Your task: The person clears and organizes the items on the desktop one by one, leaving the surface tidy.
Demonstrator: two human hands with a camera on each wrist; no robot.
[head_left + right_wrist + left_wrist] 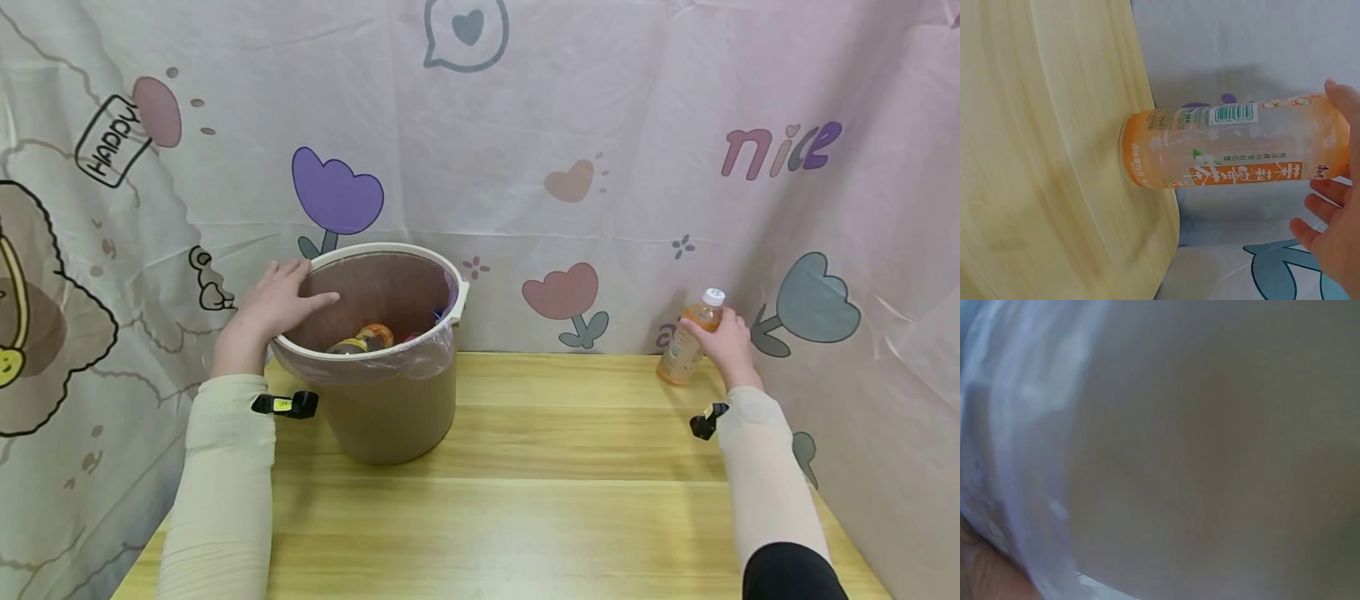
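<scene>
A brown bin [390, 408] with a pale rim and a clear plastic liner [420, 357] stands on the table's left side. My left hand [272, 302] rests on its left rim, thumb stretched over the opening. In the left wrist view the liner and the blurred bin wall fill most of the picture. My right hand [723, 346] holds a clear bottle [1222, 145] with an orange label and white cap [713, 297] by its upper part, thumb on one side and fingers on the other. The bottle leans slightly near the table's back edge.
Inside the bin lie several items, among them an orange-patterned one [377, 336]. The wooden table [555, 467] reaches back to a printed cloth [645, 208], which hangs behind and along both sides.
</scene>
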